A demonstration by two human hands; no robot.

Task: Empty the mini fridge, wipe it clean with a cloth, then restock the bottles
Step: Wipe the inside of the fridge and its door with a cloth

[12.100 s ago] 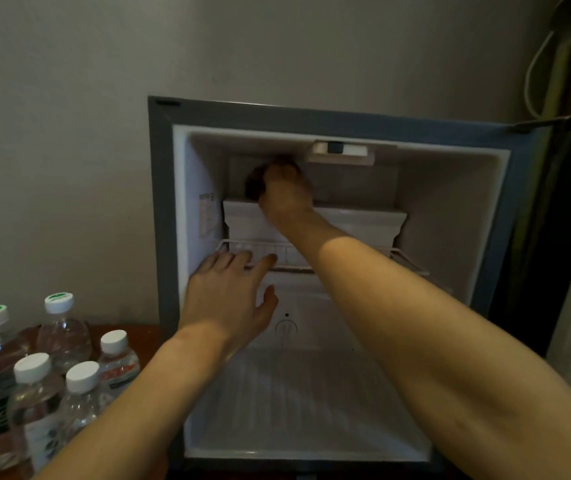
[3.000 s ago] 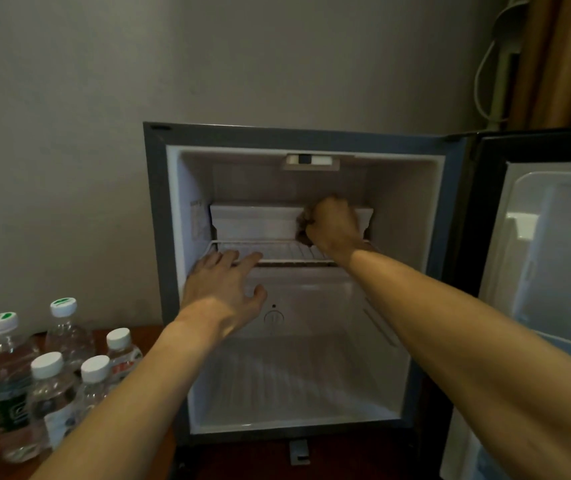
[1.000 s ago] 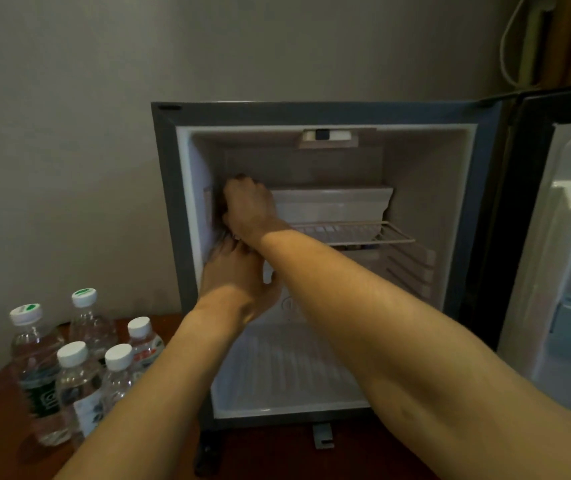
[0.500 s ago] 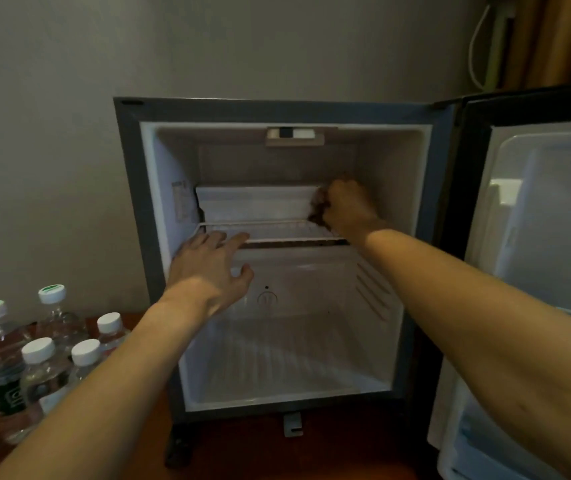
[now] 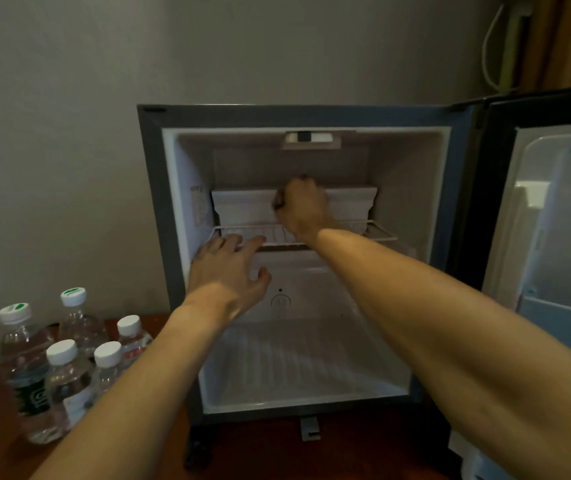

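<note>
Head view: right hand [image 5: 299, 206] bunches a dark cloth [image 5: 279, 202] against the fridge [image 5: 149, 202] tray; spread left hand [image 5: 228, 268] steadies the shelf [image 5: 377, 233]; bottles [image 5: 65, 368] wait on the counter [image 5: 346, 455].

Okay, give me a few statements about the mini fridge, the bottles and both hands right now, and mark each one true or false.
1. The fridge door stands open. True.
2. The water bottles stand on the wire shelf. False: all five in view stand outside, left of the mini fridge; the wire shelf holds none.
3. The left hand rests its fingers on the front edge of the wire shelf. True.
4. The right hand hangs idle outside the fridge. False: it is inside, above the shelf, curled on a dark cloth.
</note>
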